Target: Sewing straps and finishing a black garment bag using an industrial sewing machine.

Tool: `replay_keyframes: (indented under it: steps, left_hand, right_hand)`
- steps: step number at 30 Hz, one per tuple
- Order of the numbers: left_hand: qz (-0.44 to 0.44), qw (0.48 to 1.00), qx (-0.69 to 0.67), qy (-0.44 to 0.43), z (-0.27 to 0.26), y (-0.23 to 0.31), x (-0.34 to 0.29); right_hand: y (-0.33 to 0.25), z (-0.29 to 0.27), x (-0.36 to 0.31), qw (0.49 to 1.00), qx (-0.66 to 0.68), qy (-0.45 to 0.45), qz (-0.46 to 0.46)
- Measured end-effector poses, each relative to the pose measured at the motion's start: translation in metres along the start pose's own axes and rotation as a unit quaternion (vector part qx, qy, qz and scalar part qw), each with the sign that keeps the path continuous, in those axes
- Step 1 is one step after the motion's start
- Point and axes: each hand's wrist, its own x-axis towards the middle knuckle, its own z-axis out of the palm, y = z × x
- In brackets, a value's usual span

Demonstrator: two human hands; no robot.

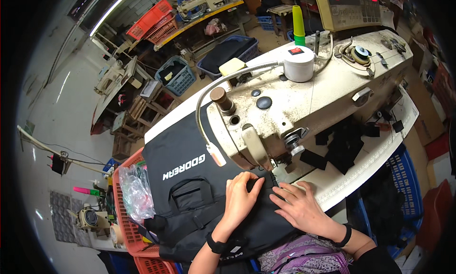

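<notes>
A black fabric bag (164, 153) with white lettering and a short handle (192, 191) lies across the bed of a cream sewing machine (266, 112). Close in front of the machine's needle area (268, 167), my left hand (240, 195) pinches the bag's cloth between thumb and fingers. My right hand (299, 207) rests on the cloth just to the right, its fingers apart and laid nearly flat. The needle itself is hidden behind the machine head. A small lamp (216, 155) on a bendy metal neck hangs to the left of the head.
Black fabric pieces (339, 148) lie under the machine arm. A white thread cone (298, 64) stands on top, near a control panel (351, 10). An orange basket (121, 203) with clear plastic stands left; a blue basket (406, 188) is at right.
</notes>
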Motion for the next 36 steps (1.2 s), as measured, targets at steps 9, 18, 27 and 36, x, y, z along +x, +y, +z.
replay_keyframes:
  steps: [9,18,27,36]
  left_hand:
    - [0.003,0.999,0.026,0.024,0.007,0.0,-0.002]
    - [-0.027,0.999,0.012,0.043,0.01,0.005,-0.004]
    - [0.012,0.999,0.008,0.045,0.012,0.0,-0.003]
    - [0.026,0.998,0.025,0.042,0.011,-0.003,-0.004]
  right_hand:
    - [0.004,0.002,-0.001,1.0,0.019,0.001,0.007]
    - [0.003,0.001,-0.002,1.0,0.011,-0.006,0.004]
    - [0.004,-0.002,-0.001,1.0,0.009,-0.007,0.002]
    - [0.009,0.0,0.011,1.0,-0.015,0.009,0.01]
